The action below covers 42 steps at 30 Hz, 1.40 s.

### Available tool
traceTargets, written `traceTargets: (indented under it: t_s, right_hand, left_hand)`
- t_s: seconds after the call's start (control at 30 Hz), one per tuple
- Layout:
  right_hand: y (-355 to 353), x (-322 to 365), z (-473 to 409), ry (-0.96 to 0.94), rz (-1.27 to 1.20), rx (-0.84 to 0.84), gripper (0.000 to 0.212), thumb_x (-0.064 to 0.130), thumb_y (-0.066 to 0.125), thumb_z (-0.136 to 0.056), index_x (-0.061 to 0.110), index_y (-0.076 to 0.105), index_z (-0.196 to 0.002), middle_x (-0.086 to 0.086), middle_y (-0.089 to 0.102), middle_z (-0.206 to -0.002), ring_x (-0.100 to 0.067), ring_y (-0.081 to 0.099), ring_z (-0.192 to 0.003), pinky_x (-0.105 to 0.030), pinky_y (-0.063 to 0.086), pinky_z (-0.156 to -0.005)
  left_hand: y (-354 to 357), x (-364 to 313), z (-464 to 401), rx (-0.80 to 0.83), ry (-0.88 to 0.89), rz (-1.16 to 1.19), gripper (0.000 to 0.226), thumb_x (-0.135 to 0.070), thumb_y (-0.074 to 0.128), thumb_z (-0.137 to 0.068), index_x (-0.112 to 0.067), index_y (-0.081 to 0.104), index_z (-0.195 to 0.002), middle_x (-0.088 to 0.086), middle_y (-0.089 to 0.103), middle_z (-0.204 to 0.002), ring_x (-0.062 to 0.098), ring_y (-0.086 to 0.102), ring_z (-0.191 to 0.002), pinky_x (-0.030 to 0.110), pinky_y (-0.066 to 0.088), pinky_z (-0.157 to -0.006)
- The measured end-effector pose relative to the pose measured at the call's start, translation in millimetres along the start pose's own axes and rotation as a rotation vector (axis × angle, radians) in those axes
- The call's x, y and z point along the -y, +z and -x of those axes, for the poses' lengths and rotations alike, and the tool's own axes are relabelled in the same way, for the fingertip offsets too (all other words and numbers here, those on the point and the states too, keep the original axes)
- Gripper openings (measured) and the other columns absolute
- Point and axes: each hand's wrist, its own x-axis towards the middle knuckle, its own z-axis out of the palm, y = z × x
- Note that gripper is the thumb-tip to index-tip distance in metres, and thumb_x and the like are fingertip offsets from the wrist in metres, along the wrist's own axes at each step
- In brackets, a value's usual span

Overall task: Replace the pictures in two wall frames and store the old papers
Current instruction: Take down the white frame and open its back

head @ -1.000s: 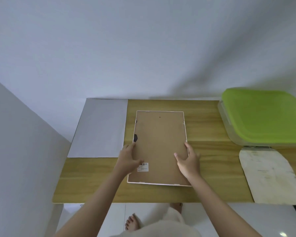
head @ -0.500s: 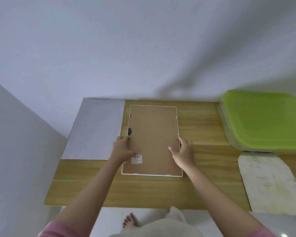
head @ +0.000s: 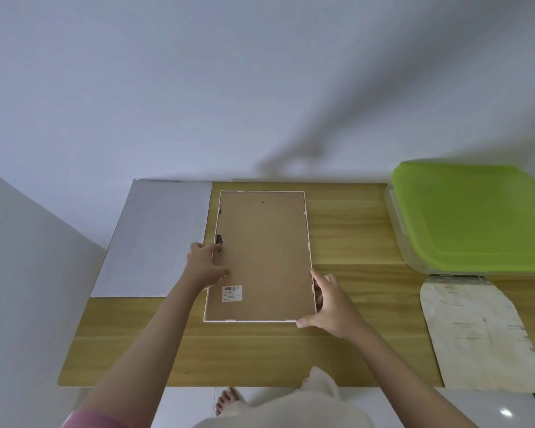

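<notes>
A white picture frame lies face down on the wooden table, its brown backing board up, with a barcode sticker near the bottom left. My left hand rests on the frame's left edge, fingers by a small black tab. My right hand grips the lower right corner, thumb under the bottom edge. A large white sheet lies flat to the left of the frame.
A clear plastic box with a green lid stands at the back right. A worn beige envelope lies in front of it at the table's right front. A white wall runs behind the table. My bare foot shows below.
The frame lies farther back on the table than a second ago. My right hand has slid from the right edge down to the lower right corner; my left hand stays on the left edge.
</notes>
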Motion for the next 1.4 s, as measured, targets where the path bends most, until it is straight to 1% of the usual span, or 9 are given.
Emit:
traceTargets:
  t_s: [0.13,0.3,0.5,0.67,0.8,0.93,1.07,1.17,1.4]
  right_hand:
    - [3.0,1.0,0.6,0.01,-0.012,-0.033,0.122,0.028,0.091,-0.052,0.022,0.018,-0.15,0.008,0.036,-0.114,-0.008,0.042,-0.098,-0.021,0.038,-0.085]
    - [4.0,0.8,-0.3,0.017,-0.033,-0.041,0.122,0.026,0.091,-0.05,0.021,0.02,-0.149,0.007,0.037,-0.117,-0.01,0.044,-0.1,-0.023,0.04,-0.088]
    - [6.3,-0.3,0.3,0.029,-0.064,-0.047,0.122,0.025,0.091,-0.05,0.024,0.02,-0.149,0.006,0.036,-0.12,-0.01,0.044,-0.098,-0.022,0.038,-0.084]
    - [7.6,0.1,1.1,0.022,-0.102,-0.06,0.12,0.023,0.091,-0.052,0.03,0.019,-0.148,0.003,0.037,-0.121,-0.012,0.046,-0.1,-0.021,0.038,-0.084]
    - [9.8,4.0,0.0,0.022,-0.206,-0.108,0.111,0.025,0.092,-0.051,0.031,0.029,-0.143,-0.001,0.04,-0.124,-0.012,0.047,-0.107,-0.028,0.044,-0.094]
    - [15.4,13.9,-4.1,0.059,-0.371,-0.122,0.104,0.033,0.091,-0.043,0.043,0.038,-0.132,0.001,0.047,-0.125,-0.019,0.055,-0.11,-0.037,0.052,-0.089]
    - [15.1,27.8,-5.7,0.064,-0.563,-0.129,0.085,0.008,0.088,-0.058,0.036,0.043,-0.124,0.005,0.057,-0.114,-0.014,0.061,-0.101,-0.017,0.051,-0.068]
    - [12.4,35.8,-6.5,0.076,-0.632,-0.124,0.077,0.002,0.083,-0.065,0.031,0.043,-0.125,0.007,0.058,-0.106,-0.008,0.062,-0.094,-0.012,0.049,-0.062]
    - [1.5,39.0,-4.8,0.079,-0.772,-0.242,0.068,0.001,0.078,-0.072,0.025,0.048,-0.128,-0.001,0.062,-0.097,-0.014,0.064,-0.091,-0.016,0.051,-0.067]
  left_hand:
    - [-2.8,-1.0,-6.1,-0.029,-0.008,0.119,0.051,-0.005,0.07,-0.076,-0.012,0.054,-0.124,0.01,0.034,-0.127,0.028,0.05,-0.107,0.04,0.047,-0.096]
    - [-3.1,0.0,-9.4,-0.055,-0.003,0.237,0.044,0.004,0.064,-0.078,-0.008,0.054,-0.118,0.012,0.042,-0.128,0.025,0.055,-0.097,0.032,0.048,-0.078]
    - [-8.1,-0.5,-7.0,-0.015,-0.043,0.369,0.042,0.011,0.061,-0.077,-0.008,0.051,-0.113,0.012,0.052,-0.115,0.025,0.057,-0.09,0.027,0.048,-0.066]
    - [-11.2,0.0,-1.2,-0.026,-0.019,0.42,0.038,0.013,0.059,-0.078,-0.012,0.048,-0.105,0.007,0.051,-0.107,0.015,0.053,-0.079,0.022,0.044,-0.061]
    - [-14.3,0.5,0.5,-0.03,0.001,0.437,0.04,0.012,0.059,-0.078,-0.013,0.048,-0.107,0.007,0.049,-0.112,0.022,0.052,-0.089,0.029,0.048,-0.069]
    - [-22.9,-0.6,0.0,-0.041,0.017,0.489,0.038,0.011,0.054,-0.08,-0.015,0.047,-0.107,0.009,0.05,-0.112,0.025,0.053,-0.092,0.027,0.049,-0.064]
    - [-32.2,-3.9,0.6,-0.061,0.041,0.513,0.036,0.007,0.053,-0.082,-0.017,0.048,-0.107,0.005,0.055,-0.101,0.024,0.055,-0.093,0.031,0.051,-0.065]
    - [-38.5,-6.9,1.2,-0.08,0.061,0.501,0.036,0.005,0.053,-0.082,-0.019,0.048,-0.107,0.007,0.056,-0.099,0.025,0.056,-0.089,0.033,0.051,-0.065]
    - [-48.0,-22.9,10.2,-0.089,0.143,0.443,0.035,0.001,0.059,-0.082,-0.02,0.05,-0.108,0.016,0.058,-0.099,0.028,0.059,-0.085,0.033,0.053,-0.064]
